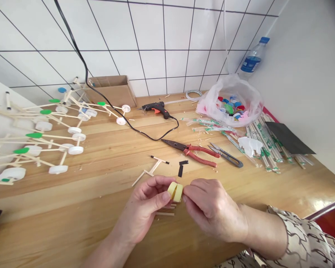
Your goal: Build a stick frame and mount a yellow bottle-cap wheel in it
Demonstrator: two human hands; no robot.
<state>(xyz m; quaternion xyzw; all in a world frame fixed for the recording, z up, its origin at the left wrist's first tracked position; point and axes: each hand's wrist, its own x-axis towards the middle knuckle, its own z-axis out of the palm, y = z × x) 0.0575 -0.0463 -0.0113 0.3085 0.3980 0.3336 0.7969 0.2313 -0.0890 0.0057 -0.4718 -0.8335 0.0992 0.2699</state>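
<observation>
Two pale yellow bottle caps [178, 193] sit side by side between my hands, with a narrow gap between them. My left hand [143, 206] grips the caps between thumb and fingers. At the right cap, my right hand [216, 206] is closed in a pinch; whatever its fingertips hold is hidden. Several short wooden sticks [166, 214] lie on the table, partly behind my left hand. Just beyond is a small stick frame [155, 167] with black ends. Two black strips [181, 170] rest beside it.
Red-handled pliers [199, 153], thread snips [227, 155] and a glue gun [158, 108] with a looping black cord lie beyond. Stick models with white cap wheels [75, 150] crowd the left. At right are a bag of caps [229, 100], wrapped chopsticks [264, 141] and a bottle [252, 61].
</observation>
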